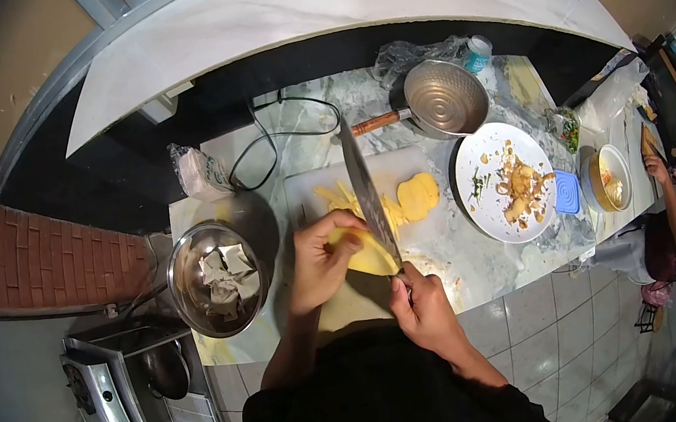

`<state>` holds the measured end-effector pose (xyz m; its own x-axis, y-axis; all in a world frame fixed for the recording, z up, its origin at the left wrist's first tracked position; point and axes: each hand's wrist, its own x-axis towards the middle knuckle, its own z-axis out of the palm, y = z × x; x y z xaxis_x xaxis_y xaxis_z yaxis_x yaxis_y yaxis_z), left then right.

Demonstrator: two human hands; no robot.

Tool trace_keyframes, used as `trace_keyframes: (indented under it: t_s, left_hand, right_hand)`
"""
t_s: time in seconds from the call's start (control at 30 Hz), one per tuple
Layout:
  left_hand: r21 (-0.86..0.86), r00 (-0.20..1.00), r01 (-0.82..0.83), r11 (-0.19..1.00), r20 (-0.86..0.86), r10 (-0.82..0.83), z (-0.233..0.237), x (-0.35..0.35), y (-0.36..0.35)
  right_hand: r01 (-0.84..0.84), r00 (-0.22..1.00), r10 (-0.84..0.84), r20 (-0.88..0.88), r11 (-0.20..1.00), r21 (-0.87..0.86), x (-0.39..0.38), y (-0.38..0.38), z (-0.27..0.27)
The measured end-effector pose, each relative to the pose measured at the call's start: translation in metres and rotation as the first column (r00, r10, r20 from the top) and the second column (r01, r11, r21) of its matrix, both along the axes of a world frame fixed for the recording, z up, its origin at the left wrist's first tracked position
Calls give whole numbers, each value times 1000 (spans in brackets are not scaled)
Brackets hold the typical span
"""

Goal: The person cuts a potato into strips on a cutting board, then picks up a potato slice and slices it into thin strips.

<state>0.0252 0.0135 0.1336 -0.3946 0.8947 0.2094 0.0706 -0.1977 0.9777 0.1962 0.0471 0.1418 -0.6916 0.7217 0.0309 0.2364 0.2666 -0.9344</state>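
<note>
A steel bowl sits left of the left hand, whose fingers curl down onto the yellow slab — pinned under its fingertips. Just right of them runs the knife blade, its handle clamped in the right hand — nearer the body.

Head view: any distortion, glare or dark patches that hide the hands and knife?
Head view: strong fisheye curves the counter, and the corners are black; the centre is lit and sharp, so the left hand on the yellow food and the right hand gripping the knife read clearly; mild sheen on the pan; the stove is dim.
</note>
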Motion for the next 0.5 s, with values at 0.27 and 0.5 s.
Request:
trace_keyframes:
  t_s: [0.27,0.5]
  left_hand:
    - [224,887,1,975,451,-104,-23,11,7]
    - [305,580,-14,952,778,-241,-32,40,4]
  right_hand:
    - [14,999,-13,-32,999,46,-2,-2,-9]
    - [72,997,-69,-46,996,56,-1,3,-6]
